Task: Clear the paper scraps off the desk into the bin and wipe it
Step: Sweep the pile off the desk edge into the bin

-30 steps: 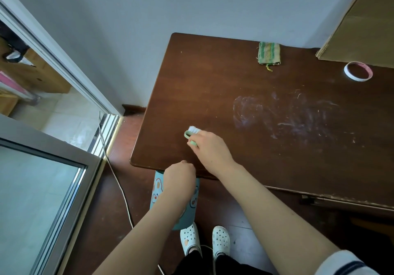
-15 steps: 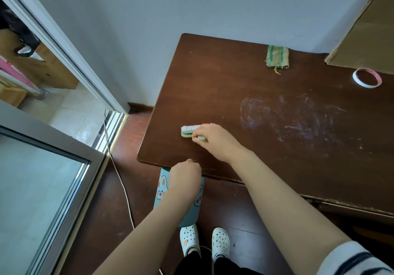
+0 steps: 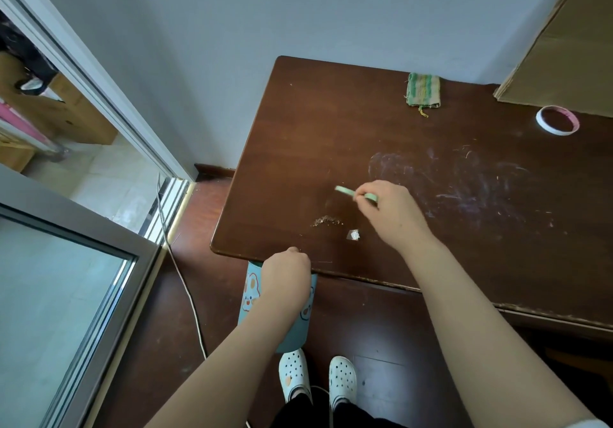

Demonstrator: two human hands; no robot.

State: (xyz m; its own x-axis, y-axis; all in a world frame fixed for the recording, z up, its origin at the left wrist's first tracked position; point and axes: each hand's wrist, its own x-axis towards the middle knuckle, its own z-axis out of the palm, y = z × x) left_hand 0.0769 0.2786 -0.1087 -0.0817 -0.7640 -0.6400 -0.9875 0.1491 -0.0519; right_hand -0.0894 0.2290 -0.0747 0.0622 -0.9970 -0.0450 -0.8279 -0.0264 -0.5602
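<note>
My right hand [image 3: 388, 212] grips a small green brush [image 3: 345, 191] lifted just above the dark wooden desk [image 3: 331, 129]. In front of it lie a small pile of crumbs [image 3: 326, 220] and one white paper scrap [image 3: 353, 235] near the desk's front edge. My left hand [image 3: 285, 275] holds a light blue dustpan [image 3: 282, 314] with cartoon prints just under that front edge; how its fingers wrap is hidden. White smears [image 3: 447, 182] mark the desk's middle.
A folded green striped cloth [image 3: 423, 90] lies at the back of the desk. A tape roll [image 3: 557, 120] sits at the right, beside a leaning cardboard sheet [image 3: 564, 46]. A white cable [image 3: 185, 288] runs along the floor by the sliding door [image 3: 66, 278]. My white shoes [image 3: 318, 378] stand below.
My right hand has lifted the brush up and to the right, uncovering the crumb pile and paper scrap. The left hand stays at the desk edge with the dustpan.
</note>
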